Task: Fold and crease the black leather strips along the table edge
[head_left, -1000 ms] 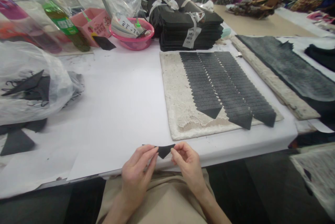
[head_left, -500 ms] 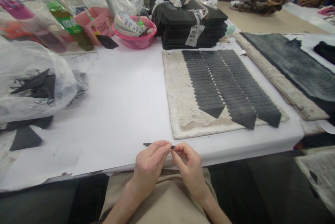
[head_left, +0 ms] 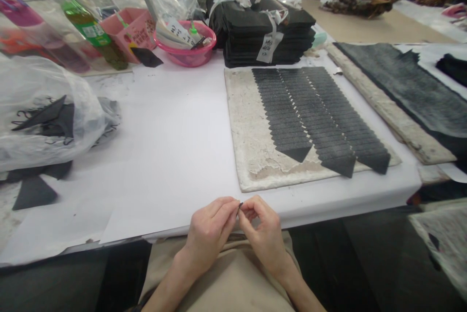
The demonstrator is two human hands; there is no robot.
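Pinching a small dark piece (head_left: 240, 204) between both hands at the near table edge.
Gripped by fingertips of left hand (head_left: 209, 232) and right hand (head_left: 264, 234), pressed together on it, seen edge-on, just above the white sheet (head_left: 175, 147), seemingly held close for fine fingering. Beyond, ranged shingle-fashion on a pale board (head_left: 248, 156), apparently for keeping order: three rows of black pieces (head_left: 314, 117). Stuffed at left into a clear plastic bag (head_left: 87, 108): black triangular cut pieces. Farther back, filling a pink bowl (head_left: 184, 59): paper tags and a small green-capped bottle; beside it, tied black bundles (head_left: 262, 35).
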